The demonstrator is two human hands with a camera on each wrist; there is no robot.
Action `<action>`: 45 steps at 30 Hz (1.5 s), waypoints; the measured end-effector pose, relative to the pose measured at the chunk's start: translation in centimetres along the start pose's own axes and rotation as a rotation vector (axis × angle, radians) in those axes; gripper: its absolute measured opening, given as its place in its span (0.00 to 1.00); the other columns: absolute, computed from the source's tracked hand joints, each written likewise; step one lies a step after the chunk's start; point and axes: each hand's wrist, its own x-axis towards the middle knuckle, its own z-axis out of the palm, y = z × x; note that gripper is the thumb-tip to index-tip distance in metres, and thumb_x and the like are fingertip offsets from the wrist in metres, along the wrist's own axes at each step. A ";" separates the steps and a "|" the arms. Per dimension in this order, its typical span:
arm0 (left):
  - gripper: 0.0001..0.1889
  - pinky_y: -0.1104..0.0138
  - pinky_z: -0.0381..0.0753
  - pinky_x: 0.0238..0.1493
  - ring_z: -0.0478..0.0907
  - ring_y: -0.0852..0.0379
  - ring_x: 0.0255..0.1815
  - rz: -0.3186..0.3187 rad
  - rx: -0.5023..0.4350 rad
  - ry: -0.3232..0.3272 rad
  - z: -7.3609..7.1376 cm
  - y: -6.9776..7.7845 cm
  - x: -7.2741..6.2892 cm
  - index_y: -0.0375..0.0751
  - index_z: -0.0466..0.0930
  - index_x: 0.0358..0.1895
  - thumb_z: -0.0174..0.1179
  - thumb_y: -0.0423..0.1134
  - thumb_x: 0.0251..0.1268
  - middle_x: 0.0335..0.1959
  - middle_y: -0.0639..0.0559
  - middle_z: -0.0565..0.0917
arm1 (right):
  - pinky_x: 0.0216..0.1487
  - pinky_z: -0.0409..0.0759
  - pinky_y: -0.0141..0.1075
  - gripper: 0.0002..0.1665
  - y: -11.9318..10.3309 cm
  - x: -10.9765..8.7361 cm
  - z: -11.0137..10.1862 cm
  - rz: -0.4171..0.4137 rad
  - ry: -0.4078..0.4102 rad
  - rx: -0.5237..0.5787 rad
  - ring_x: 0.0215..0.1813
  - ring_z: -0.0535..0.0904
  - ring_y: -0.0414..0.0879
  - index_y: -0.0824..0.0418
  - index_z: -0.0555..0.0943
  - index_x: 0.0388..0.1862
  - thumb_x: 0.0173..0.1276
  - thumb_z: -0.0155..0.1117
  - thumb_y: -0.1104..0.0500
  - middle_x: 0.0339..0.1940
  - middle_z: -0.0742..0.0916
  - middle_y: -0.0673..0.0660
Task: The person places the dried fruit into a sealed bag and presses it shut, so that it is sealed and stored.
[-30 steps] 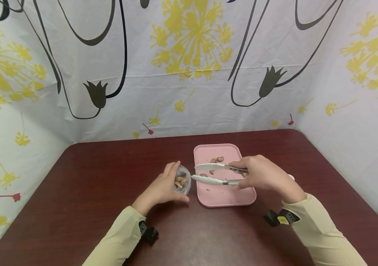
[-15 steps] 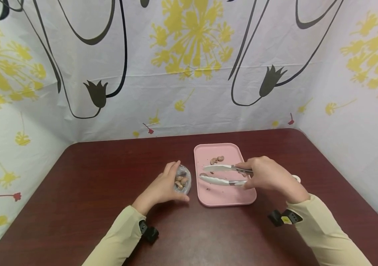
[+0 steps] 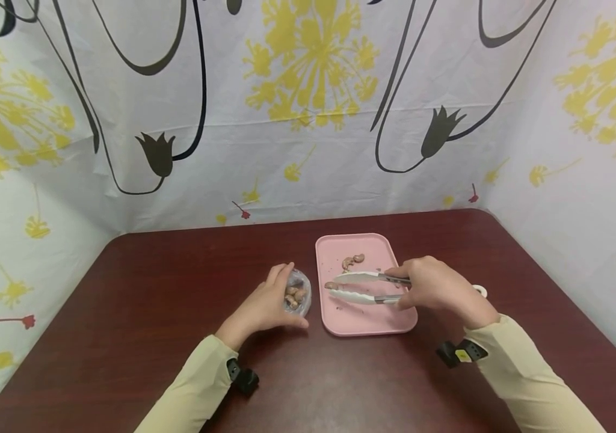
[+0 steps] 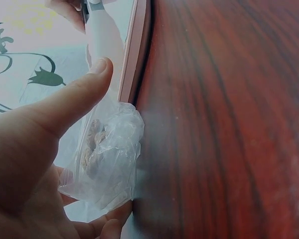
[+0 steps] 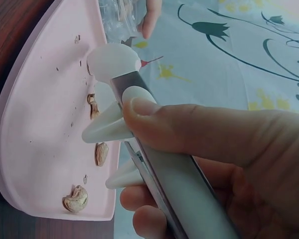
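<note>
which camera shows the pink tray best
The head view: all four corners of the pink tray show, despite the tongs across it. The right wrist view shows part close up; the left wrist view, only an edge.

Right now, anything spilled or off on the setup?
Minor: small dark flecks are scattered across the pink tray among the cashew-like nuts. They look odd because they resemble loose crumbs, though they're too small to identify. Nothing else stands out.

White-tipped metal tongs (image 3: 359, 297), arms parted, extend from the right hand (image 3: 435, 290); a brown nut (image 3: 332, 285) lies at their tips. Crinkled clear plastic container (image 4: 114, 167), nuts (image 3: 294, 296) inside, sits within the left hand (image 3: 264, 308).
</note>
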 end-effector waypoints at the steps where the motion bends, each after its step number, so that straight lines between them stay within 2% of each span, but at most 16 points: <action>1: 0.64 0.49 0.71 0.60 0.69 0.41 0.63 0.002 0.000 0.000 0.0 0.0 0.0 0.43 0.48 0.76 0.78 0.57 0.34 0.72 0.45 0.55 | 0.31 0.70 0.35 0.33 0.0 0.1 0.1 0.004 -0.002 -0.002 0.30 0.71 0.44 0.56 0.84 0.53 0.41 0.75 0.58 0.31 0.84 0.52; 19: 0.64 0.50 0.71 0.61 0.69 0.41 0.62 -0.003 0.009 -0.001 0.1 0.0 0.1 0.44 0.48 0.76 0.78 0.57 0.34 0.73 0.46 0.55 | 0.33 0.72 0.37 0.33 0.3 0.3 0.5 0.013 -0.001 -0.003 0.31 0.73 0.43 0.55 0.84 0.53 0.42 0.76 0.58 0.35 0.86 0.53; 29: 0.64 0.50 0.71 0.61 0.69 0.41 0.62 -0.001 0.006 0.000 0.1 -0.1 0.1 0.43 0.48 0.76 0.78 0.57 0.34 0.72 0.46 0.55 | 0.31 0.70 0.36 0.32 0.3 0.3 0.4 0.032 0.002 0.024 0.30 0.72 0.43 0.55 0.84 0.53 0.42 0.76 0.59 0.31 0.85 0.51; 45: 0.64 0.50 0.71 0.61 0.69 0.41 0.62 -0.004 0.007 0.000 0.0 -0.1 0.1 0.43 0.48 0.76 0.78 0.57 0.34 0.72 0.46 0.56 | 0.32 0.71 0.36 0.32 0.5 0.3 0.4 0.017 0.001 0.015 0.31 0.73 0.43 0.56 0.84 0.52 0.42 0.77 0.58 0.33 0.86 0.52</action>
